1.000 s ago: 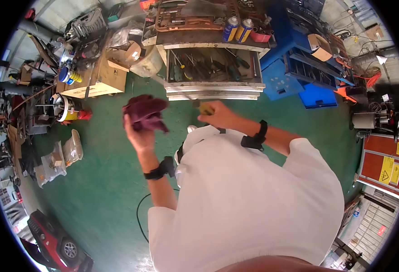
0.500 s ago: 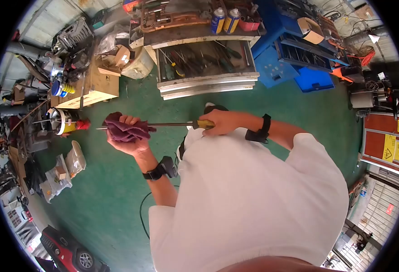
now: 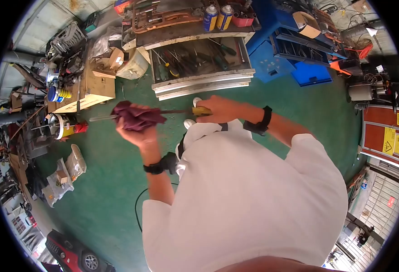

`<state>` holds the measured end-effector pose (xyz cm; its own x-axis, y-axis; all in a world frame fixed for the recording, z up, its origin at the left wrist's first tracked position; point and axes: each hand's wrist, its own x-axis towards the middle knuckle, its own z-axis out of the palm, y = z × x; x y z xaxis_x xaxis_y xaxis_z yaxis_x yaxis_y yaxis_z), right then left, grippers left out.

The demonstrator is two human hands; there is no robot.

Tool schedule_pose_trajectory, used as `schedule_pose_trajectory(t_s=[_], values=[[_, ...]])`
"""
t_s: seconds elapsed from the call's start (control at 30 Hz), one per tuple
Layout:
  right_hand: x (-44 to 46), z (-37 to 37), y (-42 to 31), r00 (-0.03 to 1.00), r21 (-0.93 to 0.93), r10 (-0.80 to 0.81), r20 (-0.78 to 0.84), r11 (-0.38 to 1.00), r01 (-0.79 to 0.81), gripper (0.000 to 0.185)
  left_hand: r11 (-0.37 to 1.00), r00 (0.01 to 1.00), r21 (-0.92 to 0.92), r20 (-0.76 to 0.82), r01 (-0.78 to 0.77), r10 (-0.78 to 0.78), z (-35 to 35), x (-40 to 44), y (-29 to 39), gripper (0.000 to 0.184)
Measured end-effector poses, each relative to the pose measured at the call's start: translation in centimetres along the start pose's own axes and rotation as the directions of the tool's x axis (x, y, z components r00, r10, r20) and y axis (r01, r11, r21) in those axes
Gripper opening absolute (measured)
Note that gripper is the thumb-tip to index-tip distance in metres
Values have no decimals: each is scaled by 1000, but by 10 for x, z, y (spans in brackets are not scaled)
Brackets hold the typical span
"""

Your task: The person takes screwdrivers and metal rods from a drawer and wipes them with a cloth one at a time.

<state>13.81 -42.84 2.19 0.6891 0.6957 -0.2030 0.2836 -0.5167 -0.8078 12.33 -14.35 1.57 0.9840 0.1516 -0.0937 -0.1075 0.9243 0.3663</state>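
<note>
A long screwdriver with a yellow handle (image 3: 201, 111) lies crosswise in front of my body, its tip pointing left. My right hand (image 3: 224, 109) is closed around the handle. A crumpled dark purple cloth (image 3: 138, 117) wraps the middle of the shaft, and my left hand (image 3: 137, 136) is closed on it, gripping the shaft through the fabric. The blurred tip end sticks out left of the cloth. Bare shaft shows between cloth and handle.
Ahead is a tool cabinet with an open drawer (image 3: 249, 75) of screwdrivers and pliers. Two spray cans (image 3: 210, 18) stand on top. Blue bins (image 3: 312, 76) are at the right, a wooden box (image 3: 100, 93) at the left. A cable (image 3: 137, 207) crosses the green floor.
My left hand and the cloth have slid along the shaft toward the handle, so more of the tip end shows. Both hands sit slightly higher in view.
</note>
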Motion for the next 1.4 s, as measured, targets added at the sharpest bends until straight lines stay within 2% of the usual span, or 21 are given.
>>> schedule_pose_trajectory(t_s=[0.03, 0.07, 0.13, 0.23, 0.27, 0.4, 0.5, 0.53, 0.6, 0.63, 0.73, 0.77, 0.8, 0.9, 0.97, 1.07, 1.1, 1.23, 1.3, 1.33, 1.4], values=[[-6, -2, 8, 998, -30, -69, -11, 997, 69, 36, 990, 1000, -142, 26, 7, -3, -4, 3, 11, 47], [-13, -7, 15, 997, -25, -73, -13, 997, 73, 36, 991, 1000, -135, 27, 6, -3, -8, 4, 19, 47], [-25, -23, 14, 987, 33, 95, 128, 994, -100, 38, 999, 997, -50, -80, 10, -14, -14, 2, 32, 47], [-33, -39, -10, 933, -28, 257, 252, 966, -258, 39, 999, 994, -20, -105, -28, 26, -15, -1, 34, 45], [-32, -40, -11, 934, -22, 243, 262, 969, -246, 39, 999, 994, -33, -105, -41, 38, -14, 1, 37, 45], [-21, -52, -8, 972, 43, 165, 170, 984, -174, 41, 990, 991, -55, -46, -127, 124, 7, 20, 60, 44], [-11, -62, 36, 983, 33, 146, 110, 988, -150, 41, 923, 953, 293, -94, -249, 287, 9, 41, 91, 47], [-11, -60, 60, 992, -14, 110, 63, 994, -109, 41, 920, 955, 307, -88, -244, 283, 6, 48, 110, 47], [-24, -64, 102, 977, 0, 211, -9, 977, -211, 40, 937, 953, 171, 54, -304, 299, 5, 56, 142, 46], [-31, -62, 122, 976, 9, 216, -16, 976, -216, 40, 898, 932, 261, 21, -354, 361, 3, 59, 152, 46], [-54, -53, 168, 922, 125, 359, -145, 931, -343, 39, 928, 961, 252, 34, -273, 273, 14, 76, 141, 46], [-61, -50, 179, 882, 136, 446, -153, 893, -428, 37, 863, 945, 396, 38, -314, 326, 15, 82, 125, 45], [-67, -49, 189, 835, 144, 526, -159, 849, -508, 35, 868, 948, 392, 34, -305, 317, 9, 91, 110, 45], [-84, -40, 208, 774, 113, 613, -157, 790, -603, 38, 931, 996, 356, 62, -85, 68, -4, 112, 67, 45], [-96, -35, 215, 747, 190, 643, -168, 765, -616, 38, 960, 965, 280, -258, 25, 51, 9, 118, 25, 43], [-116, -32, 231, 689, 330, 692, -212, 715, -616, 33, 955, 934, 265, -355, 132, -31, 5, 129, -3, 39], [-119, -30, 238, 659, 401, 708, -252, 697, -595, 30, 940, 937, 297, -345, 171, -61, 3, 130, -7, 36], [-131, -27, 270, 600, 386, 731, -324, 681, -622, 28, 904, 909, 360, -412, 228, -65, 4, 132, -13, 37], [-136, -32, 271, 484, 505, 832, -270, 551, -665, 25, 857, 907, 430, -410, 284, -95, 11, 126, -20, 37], [-134, -35, 272, 485, 497, 833, -266, 549, -672, 25, 860, 904, 423, -417, 285, -94, 7, 127, -24, 37], [-126, -35, 275, 385, 672, 898, -215, 422, -609, 32, 752, 874, 485, -416, 447, -252, -5, 136, -34, 40]])
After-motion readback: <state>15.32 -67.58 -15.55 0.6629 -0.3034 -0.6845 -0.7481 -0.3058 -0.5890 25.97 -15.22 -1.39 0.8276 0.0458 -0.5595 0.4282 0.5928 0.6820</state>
